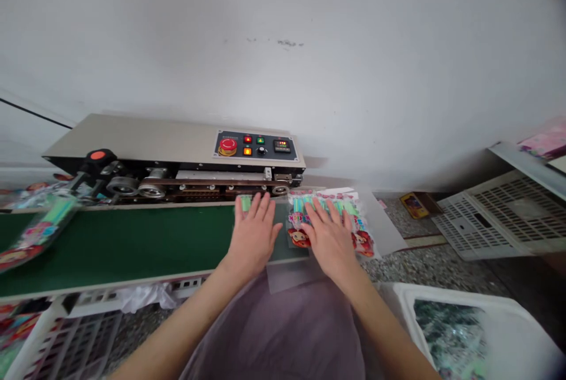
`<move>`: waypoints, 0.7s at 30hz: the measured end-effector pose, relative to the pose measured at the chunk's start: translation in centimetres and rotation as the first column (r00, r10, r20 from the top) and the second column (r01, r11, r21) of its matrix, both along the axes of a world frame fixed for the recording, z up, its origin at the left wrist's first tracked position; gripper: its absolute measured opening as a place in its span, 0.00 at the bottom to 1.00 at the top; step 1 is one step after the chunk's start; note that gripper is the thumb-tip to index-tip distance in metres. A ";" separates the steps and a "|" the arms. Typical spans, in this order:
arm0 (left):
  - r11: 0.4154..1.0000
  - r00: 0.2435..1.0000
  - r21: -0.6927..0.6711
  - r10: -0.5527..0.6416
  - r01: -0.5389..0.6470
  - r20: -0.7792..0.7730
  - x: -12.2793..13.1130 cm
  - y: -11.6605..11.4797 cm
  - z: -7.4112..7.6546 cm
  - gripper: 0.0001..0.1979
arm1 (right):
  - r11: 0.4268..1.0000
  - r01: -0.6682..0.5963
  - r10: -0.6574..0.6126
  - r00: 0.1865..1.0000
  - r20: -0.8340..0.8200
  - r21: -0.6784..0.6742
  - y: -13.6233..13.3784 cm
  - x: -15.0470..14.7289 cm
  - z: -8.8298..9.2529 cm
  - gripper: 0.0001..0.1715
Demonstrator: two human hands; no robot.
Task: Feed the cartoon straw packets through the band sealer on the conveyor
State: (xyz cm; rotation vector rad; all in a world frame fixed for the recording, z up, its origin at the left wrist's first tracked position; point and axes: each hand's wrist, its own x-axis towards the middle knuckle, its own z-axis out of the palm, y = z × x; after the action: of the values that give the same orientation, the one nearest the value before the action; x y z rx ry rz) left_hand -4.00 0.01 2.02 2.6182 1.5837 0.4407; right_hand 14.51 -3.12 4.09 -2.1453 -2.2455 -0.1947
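My left hand (253, 231) lies nearly flat at the right end of the green conveyor belt (154, 238), fingers stretched out. Under it is a clear plastic packet (246, 202) with a light-green part, mostly hidden by the fingers. My right hand (331, 237) rests with spread fingers on several clear packets (363, 243) printed with a red-haired cartoon figure and holding green and blue pieces. Behind both hands stands a band sealing machine (172, 143) with lit buttons and a red stop knob (228, 145).
Another packet (44, 230) lies at the belt's left end. A white tub (407, 303) with clear plastic inside stands at lower right. Plastic crates (490, 215) lean at the right, near a small yellow box (414, 205). A basket (73, 339) sits under the belt.
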 end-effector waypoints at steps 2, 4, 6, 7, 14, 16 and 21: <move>0.992 0.992 -0.025 -0.127 0.128 0.027 1.6 0.2 -0.2 0.27 | 1.000 0.021 -0.021 0.999 0.027 -0.009 -0.2 1.0 0.0 0.28; 0.971 0.971 -0.047 -0.234 0.236 0.041 3.2 0.4 -0.9 0.28 | 0.999 0.039 -0.038 0.998 0.050 -0.025 -0.4 1.6 -0.2 0.27; 0.961 0.962 -0.048 -0.270 0.272 0.034 4.1 0.4 -1.8 0.28 | 0.998 0.061 -0.059 0.996 0.066 -0.022 -0.5 1.6 -0.4 0.27; 0.963 0.964 -0.043 -0.266 0.266 0.024 4.1 0.4 -2.2 0.29 | 0.998 0.068 -0.067 0.995 0.071 -0.014 -0.5 1.4 -0.4 0.27; 0.994 0.993 -0.062 -0.097 0.093 -0.062 0.1 -0.2 -1.5 0.27 | 1.000 0.013 -0.013 1.000 -0.011 -0.016 -0.2 -1.8 -0.3 0.29; 0.998 0.997 -0.051 -0.038 0.035 -0.068 -0.4 -0.1 -0.7 0.26 | 1.000 0.019 -0.019 1.000 -0.023 -0.002 -0.3 -1.5 -0.1 0.29; 0.974 0.974 -0.021 -0.226 0.226 -0.008 2.3 0.5 -0.6 0.26 | 0.987 0.158 -0.159 0.984 0.074 0.024 -0.6 2.0 0.1 0.26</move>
State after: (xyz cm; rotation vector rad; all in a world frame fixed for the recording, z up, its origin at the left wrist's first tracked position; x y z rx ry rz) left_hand -1.66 0.46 1.46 2.7459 1.2628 0.3944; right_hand 16.50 -3.67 4.15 -2.3466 -2.1009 -0.3042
